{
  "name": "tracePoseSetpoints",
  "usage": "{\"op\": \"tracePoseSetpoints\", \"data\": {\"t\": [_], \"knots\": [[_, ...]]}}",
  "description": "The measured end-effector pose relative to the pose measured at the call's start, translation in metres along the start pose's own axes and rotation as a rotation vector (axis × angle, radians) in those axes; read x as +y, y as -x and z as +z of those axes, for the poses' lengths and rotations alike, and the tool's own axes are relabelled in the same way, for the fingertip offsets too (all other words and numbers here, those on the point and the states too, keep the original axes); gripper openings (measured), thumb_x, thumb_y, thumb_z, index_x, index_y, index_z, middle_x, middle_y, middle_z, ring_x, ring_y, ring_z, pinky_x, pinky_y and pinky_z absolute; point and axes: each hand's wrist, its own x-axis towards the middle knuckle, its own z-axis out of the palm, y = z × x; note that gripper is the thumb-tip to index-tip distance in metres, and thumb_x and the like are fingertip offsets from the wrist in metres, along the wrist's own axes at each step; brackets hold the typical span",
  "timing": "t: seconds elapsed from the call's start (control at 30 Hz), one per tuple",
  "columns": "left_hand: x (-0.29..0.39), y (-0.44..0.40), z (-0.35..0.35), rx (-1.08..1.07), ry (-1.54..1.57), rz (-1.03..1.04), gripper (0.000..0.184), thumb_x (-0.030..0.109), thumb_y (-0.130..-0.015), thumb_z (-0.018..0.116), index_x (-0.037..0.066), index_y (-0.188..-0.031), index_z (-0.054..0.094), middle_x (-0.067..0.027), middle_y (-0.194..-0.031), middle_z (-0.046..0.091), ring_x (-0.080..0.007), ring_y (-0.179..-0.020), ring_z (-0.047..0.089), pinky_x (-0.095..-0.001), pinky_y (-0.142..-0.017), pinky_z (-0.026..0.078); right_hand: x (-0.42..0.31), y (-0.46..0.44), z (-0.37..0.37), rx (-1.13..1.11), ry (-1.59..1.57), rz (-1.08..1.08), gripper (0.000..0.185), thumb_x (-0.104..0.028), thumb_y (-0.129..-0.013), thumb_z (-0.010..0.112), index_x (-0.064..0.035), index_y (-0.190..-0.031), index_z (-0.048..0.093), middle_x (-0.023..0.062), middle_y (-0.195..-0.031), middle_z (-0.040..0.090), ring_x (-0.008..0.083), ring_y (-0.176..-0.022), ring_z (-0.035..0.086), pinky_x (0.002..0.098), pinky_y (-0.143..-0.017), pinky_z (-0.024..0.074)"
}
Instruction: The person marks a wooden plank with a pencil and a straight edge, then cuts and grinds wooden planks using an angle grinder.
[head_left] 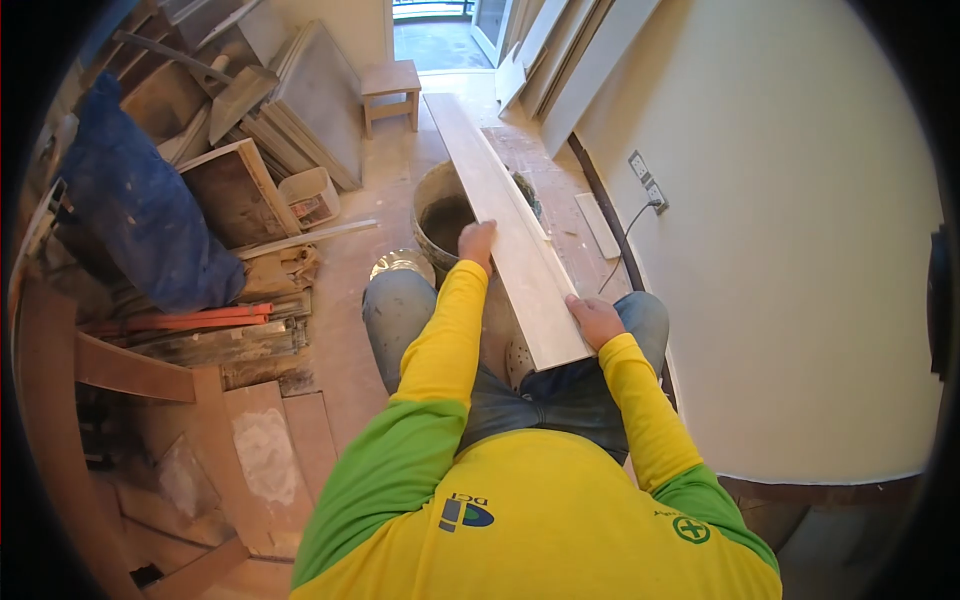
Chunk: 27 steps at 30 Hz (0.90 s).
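A long, pale floor plank (520, 245) lies across my lap and stretches forward, away from me. My left hand (478, 243) is closed on its left edge, about midway along. Nearer to me, my right hand (596, 320) grips the right edge close to the plank's near end, thumb on top. Beneath the plank stands a dirty round bucket (422, 225), partly hidden by it. Some fingers of both hands are out of sight under the board.
A small wooden stool (391, 90) stands ahead near the open doorway. Stacked panels (315, 100), a blue bag (140, 200) and orange tubes (190, 318) crowd the left. On the right wall, a cable (628, 235) hangs from a socket (653, 192); a short board (598, 225) lies beside it.
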Motion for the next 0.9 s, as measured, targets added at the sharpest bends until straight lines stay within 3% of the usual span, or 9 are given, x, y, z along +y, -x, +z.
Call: {"op": "tracePoseSetpoints", "data": {"t": [0.07,0.13,0.27,0.33,0.47,0.53,0.6,0.8,0.9], "knots": [[0.004,-0.004,0.001,-0.046,0.033,0.064,0.03,0.018,-0.09,0.061,0.0,-0.114,0.063,-0.0163,-0.098,0.065,-0.0303,-0.094,0.065,-0.0403,-0.089,0.053,-0.012,0.012,0.003,0.024,-0.032,-0.001,0.067,-0.056,-0.096,0.055,0.0081,-0.107,0.07,0.026,-0.101,0.071,0.0346,-0.096,0.069,0.0392,-0.088,0.0505],[0.032,0.006,0.011,-0.106,0.381,-0.148,0.033,0.011,-0.088,0.06,0.001,-0.119,0.06,-0.0162,-0.104,0.065,-0.031,-0.097,0.065,-0.0429,-0.089,0.054,-0.018,0.015,0.002,0.046,-0.053,-0.018,0.067,-0.056,-0.095,0.057,0.009,-0.101,0.07,0.0282,-0.097,0.07,0.0377,-0.095,0.068,0.0413,-0.086,0.0507],[0.05,0.024,0.025,-0.179,0.473,-0.017,0.037,0.008,-0.086,0.059,-0.001,-0.121,0.058,-0.0161,-0.106,0.065,-0.0308,-0.092,0.066,-0.0439,-0.088,0.055,-0.025,0.017,-0.007,0.056,-0.08,0.001,0.064,-0.054,-0.095,0.059,0.0086,-0.1,0.07,0.0256,-0.093,0.071,0.0366,-0.089,0.069,0.0405,-0.082,0.0511],[0.047,0.024,0.036,-0.217,0.506,-0.007,0.039,0.007,-0.085,0.06,-0.002,-0.122,0.058,-0.0157,-0.104,0.066,-0.0302,-0.091,0.066,-0.0424,-0.088,0.055,-0.019,0.019,-0.02,-0.003,-0.332,-0.028,0.062,-0.052,-0.097,0.058,0.0077,-0.1,0.071,0.025,-0.093,0.071,0.0361,-0.088,0.068,0.0402,-0.081,0.0508],[0.045,0.037,0.073,-0.235,0.509,-0.051,0.039,0.006,-0.083,0.062,-0.002,-0.122,0.057,-0.0155,-0.104,0.066,-0.0289,-0.092,0.066,-0.0395,-0.088,0.055,0.005,0.018,-0.055,0.006,-0.215,-0.013,0.059,-0.05,-0.097,0.059,0.0071,-0.1,0.071,0.0213,-0.093,0.072,0.0299,-0.086,0.068,0.0382,-0.08,0.0506],[0.035,0.04,0.091,-0.268,0.558,-0.101,0.042,0.007,-0.085,0.06,-0.004,-0.126,0.055,-0.0159,-0.108,0.066,-0.0292,-0.095,0.067,-0.0404,-0.09,0.055,-0.019,0.037,-0.076,0.052,-0.129,0.004,0.055,-0.048,-0.097,0.061,0.0062,-0.099,0.072,0.0185,-0.092,0.073,0.0254,-0.085,0.068,0.0365,-0.079,0.0508],[0.026,0.039,0.108,-0.266,0.591,-0.119,0.043,0.006,-0.085,0.061,-0.004,-0.127,0.055,-0.0157,-0.108,0.065,-0.0291,-0.095,0.066,-0.0401,-0.09,0.055,-0.023,0.042,-0.087,0.108,-0.204,0.135,0.054,-0.046,-0.097,0.063,0.0069,-0.098,0.072,0.0162,-0.091,0.072,0.0225,-0.084,0.067,0.0346,-0.078,0.0508],[0.004,0.037,0.137,-0.3,0.702,-0.188,0.035,0.003,-0.084,0.061,-0.002,-0.118,0.057,-0.0144,-0.107,0.064,-0.0286,-0.098,0.065,-0.0394,-0.091,0.054,-0.022,0.036,-0.117,0.063,-0.462,0.256,0.052,-0.043,-0.096,0.066,0.0088,-0.103,0.071,0.0116,-0.091,0.072,0.0194,-0.082,0.065,0.0317,-0.078,0.0508],[-0.002,0.031,0.143,-0.286,0.701,-0.185,0.042,0.005,-0.081,0.066,-0.002,-0.121,0.053,-0.0145,-0.107,0.063,-0.0282,-0.097,0.065,-0.0401,-0.088,0.055,-0.01,0.027,-0.129,0.033,-0.438,0.183,0.052,-0.042,-0.097,0.066,0.0083,-0.109,0.069,0.0126,-0.097,0.072,0.0193,-0.081,0.066,0.0301,-0.077,0.0513]]}}
